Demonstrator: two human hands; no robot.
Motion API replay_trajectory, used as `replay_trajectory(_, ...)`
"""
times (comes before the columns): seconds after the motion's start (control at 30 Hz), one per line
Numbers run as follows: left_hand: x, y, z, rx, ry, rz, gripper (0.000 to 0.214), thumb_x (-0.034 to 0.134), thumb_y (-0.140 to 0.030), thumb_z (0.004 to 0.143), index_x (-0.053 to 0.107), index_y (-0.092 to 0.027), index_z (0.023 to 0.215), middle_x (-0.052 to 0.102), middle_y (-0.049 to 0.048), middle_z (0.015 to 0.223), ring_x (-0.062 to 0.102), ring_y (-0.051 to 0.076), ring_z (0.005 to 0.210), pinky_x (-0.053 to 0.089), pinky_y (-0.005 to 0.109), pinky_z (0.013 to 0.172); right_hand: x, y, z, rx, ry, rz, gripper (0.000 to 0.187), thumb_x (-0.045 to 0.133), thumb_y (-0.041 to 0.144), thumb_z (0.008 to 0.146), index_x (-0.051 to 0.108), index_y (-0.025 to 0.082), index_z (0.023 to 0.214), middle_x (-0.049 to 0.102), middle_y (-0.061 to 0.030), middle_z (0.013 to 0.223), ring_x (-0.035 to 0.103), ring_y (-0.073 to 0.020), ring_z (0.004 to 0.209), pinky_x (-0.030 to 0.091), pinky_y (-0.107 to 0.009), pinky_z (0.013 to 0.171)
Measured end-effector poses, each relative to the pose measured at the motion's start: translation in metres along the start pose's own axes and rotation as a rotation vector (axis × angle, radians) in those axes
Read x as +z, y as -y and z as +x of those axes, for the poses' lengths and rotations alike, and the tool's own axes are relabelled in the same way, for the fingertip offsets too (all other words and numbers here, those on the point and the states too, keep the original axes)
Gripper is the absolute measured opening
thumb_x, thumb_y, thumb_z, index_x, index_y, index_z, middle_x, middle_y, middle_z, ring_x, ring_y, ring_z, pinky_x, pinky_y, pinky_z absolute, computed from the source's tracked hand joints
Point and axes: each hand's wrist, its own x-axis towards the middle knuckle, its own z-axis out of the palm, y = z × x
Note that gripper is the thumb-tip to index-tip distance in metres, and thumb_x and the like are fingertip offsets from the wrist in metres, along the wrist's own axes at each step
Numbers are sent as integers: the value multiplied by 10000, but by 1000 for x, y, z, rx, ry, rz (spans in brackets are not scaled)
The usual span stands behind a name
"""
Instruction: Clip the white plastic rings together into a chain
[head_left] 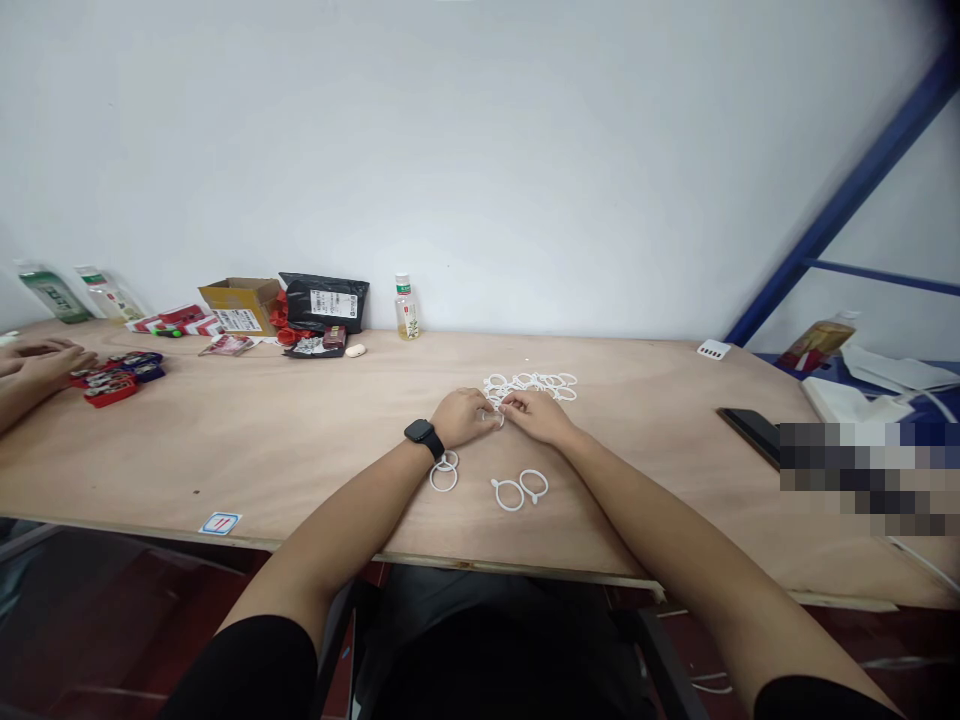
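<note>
My left hand (465, 417) and my right hand (534, 412) meet at the middle of a plywood table (300, 450), fingers pinched together on a small white plastic ring (497, 414) between them. A black smartwatch (424, 436) sits on my left wrist. Just behind my hands lies a loose pile of several white rings (534, 384). Nearer to me, two joined rings (520, 489) lie below my right hand, and another ring pair (444, 472) lies under my left wrist.
Another person's hands (37, 362) rest at the far left by red and blue small items (116, 378). Along the wall stand bottles (406, 308), a cardboard box (241, 304) and a black bag (325, 301). A phone (752, 431) lies at right.
</note>
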Motion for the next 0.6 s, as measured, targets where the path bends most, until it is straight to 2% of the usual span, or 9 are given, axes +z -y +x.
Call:
replay_trajectory(0.1, 1, 2, -1, -40, -12, -42, 243, 683, -386, 783, 718, -170, 889, 683, 71, 930, 629, 180, 826, 479, 300, 798, 3, 1, -1, -33, 77, -2, 162, 594, 323, 831, 701, 209, 870, 695, -21, 801, 596, -152, 719, 390, -243, 622)
replay_trajectory(0.17, 2, 2, -1, -46, 0, -60, 198, 667, -327, 794, 704, -160, 894, 674, 62, 919, 619, 151, 757, 482, 273, 741, 5, 1, -1, -50, 78, -6, 135, 600, 288, 815, 695, 199, 852, 691, -24, 809, 592, -151, 722, 392, -243, 626)
replay_trajectory(0.27, 1, 1, -1, -63, -19, -36, 156, 617, -258, 820, 692, -154, 909, 677, 58, 901, 610, 144, 737, 473, 266, 722, 7, 1, 0, -87, 21, 30, 130, 594, 246, 804, 692, 197, 873, 689, -26, 833, 586, -147, 729, 401, -247, 651)
replay_trajectory(0.4, -2, -1, -1, -63, 4, -12, 191, 583, -310, 853, 708, -172, 895, 698, 53, 867, 616, 164, 773, 459, 270, 728, 7, 4, 0, -146, -68, 73, 176, 580, 165, 767, 695, 193, 897, 682, -34, 853, 570, -145, 721, 414, -260, 683)
replay_trajectory(0.6, -2, 0, -1, -66, 1, -86, 200, 576, -322, 868, 718, -181, 874, 711, 42, 858, 614, 149, 749, 441, 252, 697, 5, 5, -1, -143, -91, 130, 278, 529, 112, 745, 697, 185, 954, 690, -40, 862, 566, -145, 701, 421, -266, 677)
